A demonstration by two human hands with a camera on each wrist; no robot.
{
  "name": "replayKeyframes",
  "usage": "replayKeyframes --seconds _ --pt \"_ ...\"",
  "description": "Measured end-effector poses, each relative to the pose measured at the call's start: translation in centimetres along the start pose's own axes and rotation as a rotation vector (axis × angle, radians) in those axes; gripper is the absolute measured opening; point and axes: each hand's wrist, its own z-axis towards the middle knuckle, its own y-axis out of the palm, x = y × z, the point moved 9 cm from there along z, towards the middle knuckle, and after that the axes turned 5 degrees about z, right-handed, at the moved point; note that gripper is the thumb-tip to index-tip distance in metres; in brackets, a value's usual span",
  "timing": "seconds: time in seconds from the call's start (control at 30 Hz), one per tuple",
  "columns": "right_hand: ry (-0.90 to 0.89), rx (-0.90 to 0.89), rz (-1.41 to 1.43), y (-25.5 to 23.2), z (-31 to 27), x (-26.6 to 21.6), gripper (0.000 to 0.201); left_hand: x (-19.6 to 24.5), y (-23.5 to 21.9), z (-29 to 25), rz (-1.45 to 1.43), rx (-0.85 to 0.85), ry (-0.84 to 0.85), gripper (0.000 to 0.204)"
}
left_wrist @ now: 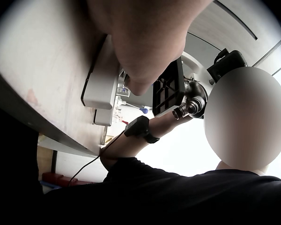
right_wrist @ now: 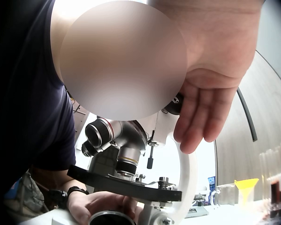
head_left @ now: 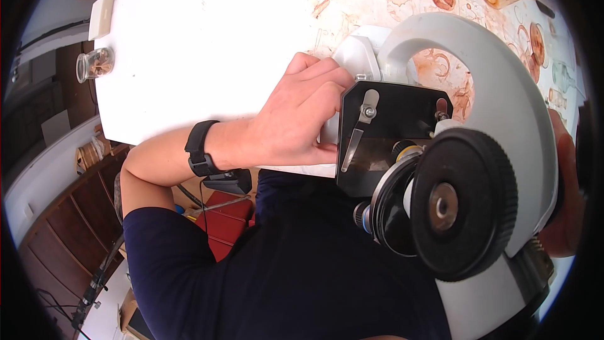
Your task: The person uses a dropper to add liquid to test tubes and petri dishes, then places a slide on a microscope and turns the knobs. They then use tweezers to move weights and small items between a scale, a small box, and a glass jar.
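Microscope (head_left: pixel 465 170) stands upright on the table (head_left: pixel 207 38), long axis vertical, objectives (right_wrist: pixel 128 157) pointing down at the stage (head_left: pixel 399 113), left hand (head_left: pixel 302 107) fingers bent by the stage edge, grip hidden, right hand (right_wrist: pixel 213 77) fingers nearly straight, hold unclear.

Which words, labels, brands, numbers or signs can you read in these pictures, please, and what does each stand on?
None can be read in any view.
Microscope objectives: coloured rings show, but any marking is too small to read.
Blue item in the background: too small and blurred to read.
Glass jar: no readable label.
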Motion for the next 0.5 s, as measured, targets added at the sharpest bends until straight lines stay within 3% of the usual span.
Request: replayKeyframes --seconds 0.5 --pt "-0.014 -0.023 -0.008 0.24 0.07 -0.15 0.061 0.23 -0.22 0.1 0.014 -0.002 0.012 0.056"
